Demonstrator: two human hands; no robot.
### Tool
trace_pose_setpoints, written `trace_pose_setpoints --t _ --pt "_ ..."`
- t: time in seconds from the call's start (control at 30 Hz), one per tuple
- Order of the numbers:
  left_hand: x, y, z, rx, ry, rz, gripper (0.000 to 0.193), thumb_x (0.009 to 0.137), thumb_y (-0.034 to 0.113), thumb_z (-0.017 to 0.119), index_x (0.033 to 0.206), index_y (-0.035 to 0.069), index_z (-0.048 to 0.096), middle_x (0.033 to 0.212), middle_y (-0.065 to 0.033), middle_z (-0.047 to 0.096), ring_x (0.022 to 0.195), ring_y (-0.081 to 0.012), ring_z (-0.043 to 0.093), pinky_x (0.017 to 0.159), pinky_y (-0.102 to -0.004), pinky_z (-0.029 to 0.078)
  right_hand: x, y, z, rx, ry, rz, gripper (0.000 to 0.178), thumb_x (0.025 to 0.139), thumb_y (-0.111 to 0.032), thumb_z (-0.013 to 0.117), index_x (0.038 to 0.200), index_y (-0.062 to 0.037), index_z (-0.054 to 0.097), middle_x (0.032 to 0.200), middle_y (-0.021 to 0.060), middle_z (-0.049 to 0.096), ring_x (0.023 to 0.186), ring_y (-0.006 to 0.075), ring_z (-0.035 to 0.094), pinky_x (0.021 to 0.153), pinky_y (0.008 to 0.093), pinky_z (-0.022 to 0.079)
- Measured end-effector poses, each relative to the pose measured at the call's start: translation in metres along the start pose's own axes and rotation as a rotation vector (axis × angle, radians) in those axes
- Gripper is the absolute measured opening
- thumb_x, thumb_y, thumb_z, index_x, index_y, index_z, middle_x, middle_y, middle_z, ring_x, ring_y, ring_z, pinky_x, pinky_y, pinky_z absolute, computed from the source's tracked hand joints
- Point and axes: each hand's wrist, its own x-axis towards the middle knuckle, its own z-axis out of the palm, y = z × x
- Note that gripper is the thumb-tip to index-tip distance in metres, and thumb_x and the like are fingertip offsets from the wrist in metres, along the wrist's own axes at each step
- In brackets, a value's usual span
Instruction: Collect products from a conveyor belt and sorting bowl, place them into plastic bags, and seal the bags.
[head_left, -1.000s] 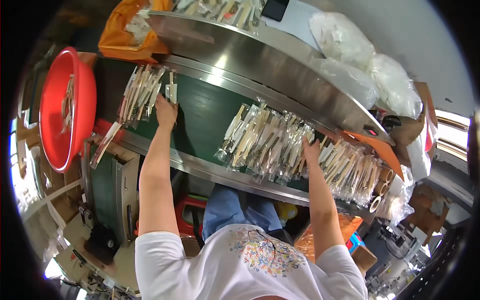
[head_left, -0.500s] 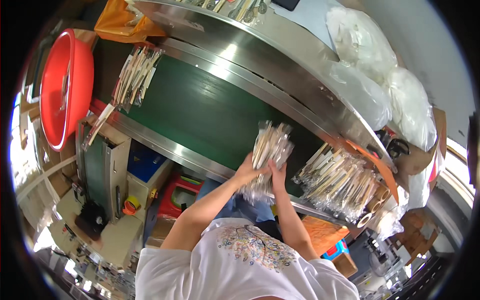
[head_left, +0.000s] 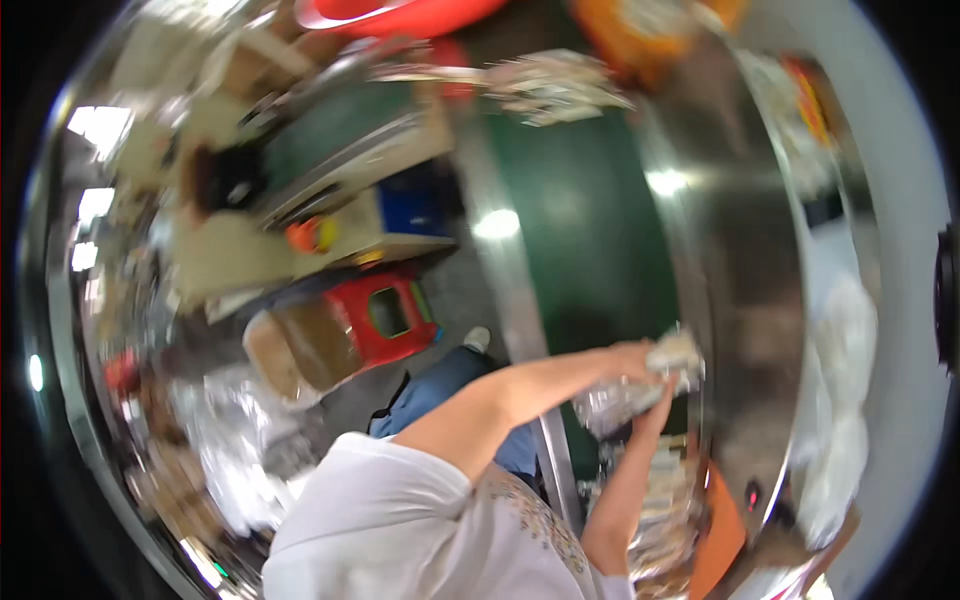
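Both hands hold one bundle of clear-wrapped packets with pale sticks in them (head_left: 612, 405), over the near end of a green conveyor belt (head_left: 590, 240). My left hand (head_left: 632, 360) is closed round its upper side. From below, my right hand (head_left: 655, 400) grips the same bundle; motion blurs the fingers of both. A large pile of similar packets (head_left: 665, 500) lies beside my right forearm, partly hidden by it. More packets (head_left: 555, 88) sit across the far end of the belt.
Steel rails (head_left: 510, 270) edge the belt. To the left stand a red stool (head_left: 350, 325), a tan bin (head_left: 290, 350) and a cabinet with a blue panel (head_left: 412, 208). A red basin (head_left: 400, 18) and an orange bag (head_left: 630, 45) are at the far end. Plastic bags (head_left: 845, 400) line the right.
My view has swung to the left, so the belt now runs away from me. Both hands still hold the bundle, which now tilts more sideways.
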Motion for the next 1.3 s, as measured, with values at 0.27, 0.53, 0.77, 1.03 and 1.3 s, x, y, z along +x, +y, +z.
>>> trace_pose_setpoints --t 0.27,0.53,0.77,1.03,1.3 --pt "-0.219 -0.071 -0.014 -0.548 0.581 -0.184 0.103 0.070 0.055 0.067 0.132 -0.012 0.019 0.132 -0.0295 0.034 0.127 -0.0344 0.033 0.104 -0.0346 0.028 -0.038 0.109 0.097 -0.404 -0.297 0.255 0.071 0.088 -0.053 0.044 0.138 -0.0045 0.027 0.136 0.0139 0.037 0.121 0.0289 0.040 0.102 0.0401 0.032" --pt "-0.459 -0.152 -0.119 -0.690 1.641 -0.009 0.071 0.071 0.050 0.064 0.118 -0.001 0.049 0.117 -0.0238 0.050 0.109 -0.0424 0.044 0.094 -0.0446 0.036 -0.097 0.288 0.438 -1.208 -1.142 0.333 0.055 0.081 -0.017 0.062 0.128 -0.0014 0.039 0.117 0.0094 0.052 0.104 0.0199 0.053 0.084 0.0326 0.046" --pt "-0.583 -0.209 -0.089 -1.915 1.658 0.966 0.035 0.085 0.017 0.061 0.115 0.004 0.049 0.109 -0.0085 0.056 0.100 -0.0239 0.056 0.086 -0.0380 0.046 -0.297 0.537 0.578 -2.452 -2.498 0.095 0.079 0.058 -0.033 0.079 0.125 -0.0051 0.046 0.112 0.0144 0.059 0.104 0.0242 0.056 0.090 0.0336 0.041" --pt "-0.537 -0.335 -0.100 -2.317 1.596 2.055 0.029 0.089 0.028 0.048 0.112 0.011 0.054 0.113 -0.0063 0.057 0.108 -0.0278 0.052 0.095 -0.0499 0.039 -0.200 0.699 0.411 -2.446 -3.488 -0.259 0.061 0.046 -0.037 0.080 0.100 -0.0131 0.065 0.101 0.0112 0.064 0.098 0.0275 0.059 0.087 0.0425 0.043" --pt "-0.633 -0.268 -0.082 -2.496 1.594 0.536 0.030 0.085 0.014 0.053 0.113 0.002 0.050 0.109 -0.0124 0.056 0.099 -0.0271 0.053 0.088 -0.0391 0.044 -0.221 0.557 0.541 -1.519 -2.063 -1.011 0.030 0.070 -0.022 0.063 0.096 -0.0064 0.059 0.093 0.0141 0.060 0.096 0.0325 0.056 0.090 0.0426 0.040"
